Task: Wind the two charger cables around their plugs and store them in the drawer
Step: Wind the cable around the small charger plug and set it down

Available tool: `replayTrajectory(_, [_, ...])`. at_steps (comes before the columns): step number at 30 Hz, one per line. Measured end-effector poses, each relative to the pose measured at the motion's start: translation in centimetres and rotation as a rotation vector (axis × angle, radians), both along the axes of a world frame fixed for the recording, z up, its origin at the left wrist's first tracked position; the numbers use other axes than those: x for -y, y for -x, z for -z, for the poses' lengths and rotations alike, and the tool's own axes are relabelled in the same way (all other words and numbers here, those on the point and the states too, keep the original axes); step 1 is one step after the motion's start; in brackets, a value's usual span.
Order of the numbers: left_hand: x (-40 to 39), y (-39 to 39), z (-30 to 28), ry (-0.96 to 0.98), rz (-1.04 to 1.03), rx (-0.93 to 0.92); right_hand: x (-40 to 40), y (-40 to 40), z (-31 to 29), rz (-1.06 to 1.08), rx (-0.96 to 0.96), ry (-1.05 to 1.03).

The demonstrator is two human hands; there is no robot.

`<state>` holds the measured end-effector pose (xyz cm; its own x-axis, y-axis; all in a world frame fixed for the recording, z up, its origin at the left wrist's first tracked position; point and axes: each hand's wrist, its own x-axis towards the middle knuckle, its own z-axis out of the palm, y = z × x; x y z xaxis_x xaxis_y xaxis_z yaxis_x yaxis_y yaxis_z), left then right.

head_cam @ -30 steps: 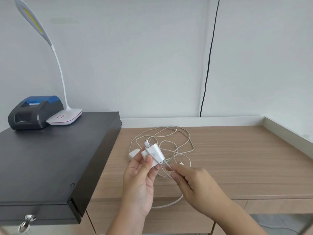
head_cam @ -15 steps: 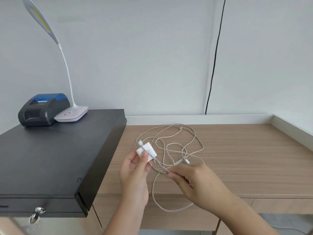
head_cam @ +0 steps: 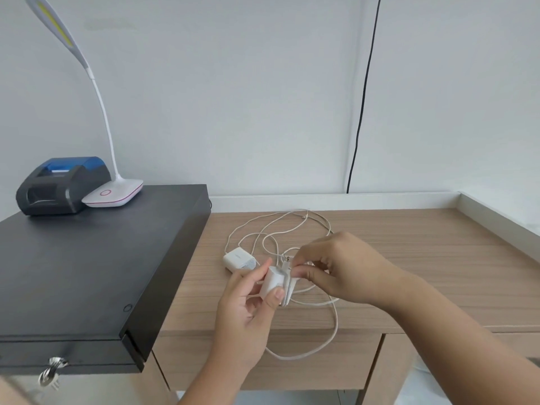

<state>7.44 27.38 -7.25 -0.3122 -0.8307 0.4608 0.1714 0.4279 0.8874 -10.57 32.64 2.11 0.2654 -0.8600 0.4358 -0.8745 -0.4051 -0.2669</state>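
Two white charger plugs in sight. One plug (head_cam: 274, 280) gripped in the left hand (head_cam: 248, 311), thumb and fingers curled around its body, lifted off the wooden desk (head_cam: 409, 258). Several turns of white cable (head_cam: 289, 290) already lying around that held plug, on the side facing the right hand. Right hand (head_cam: 344, 270) just beside the left, fingertips pinching the same cable close against the plug's end. From below both hands, a long slack loop (head_cam: 330, 343) of that cable hanging past the desk's front edge, in front of a wooden drawer face (head_cam: 292, 369) under the desktop; cannot tell whether that drawer stands ajar.

Second plug (head_cam: 238, 260) resting on the desk just beyond the left hand, not touched by either hand. Loose tangle of cable (head_cam: 277, 229) spread on the desk beyond both hands, its far loops curving behind the right hand's knuckles; cannot tell which strand belongs to which plug.

Left of the left hand, a flat black cash drawer box (head_cam: 87, 273) with keys (head_cam: 51, 372) hanging from its front lock. At its far corner, a dark receipt printer (head_cam: 58, 185) with a blue lid, touching the base of a white gooseneck desk lamp (head_cam: 112, 192). Beyond the right hand, a thin black cord (head_cam: 362, 97) running down the pale wall.
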Motion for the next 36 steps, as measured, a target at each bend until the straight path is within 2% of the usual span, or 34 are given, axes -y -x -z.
replayTrajectory(12, [-0.4,-1.5,-0.4,-0.074,0.133,0.068,0.5,0.4,0.3,-0.039,0.120,-0.023])
replayTrajectory(15, [-0.2,-1.7,-0.7,-0.045,0.149,0.102,0.5,0.3,-0.5,-0.048,0.111,-0.128])
replayTrajectory(19, [-0.7,-1.9,-0.8,0.018,0.248,0.199,0.1,0.8,-1.5,-0.082,0.141,-0.413])
replayTrajectory(21, [-0.9,-2.0,-1.1,0.001,0.292,0.178,0.1,1.0,-1.7,-0.162,0.297,-0.557])
replayTrajectory(23, [-0.9,-2.2,-1.4,-0.018,0.317,0.136,0.6,1.1,-1.5,-0.206,0.454,-0.603])
replayTrajectory(31, [-1.4,-1.7,-2.4,-0.133,0.292,-0.076,1.4,0.1,2.2,-0.231,0.961,-0.527])
replayTrajectory(36, [-1.6,-0.5,-3.1,-0.181,0.214,-0.222,1.6,-1.5,4.5,-0.194,1.239,-0.401])
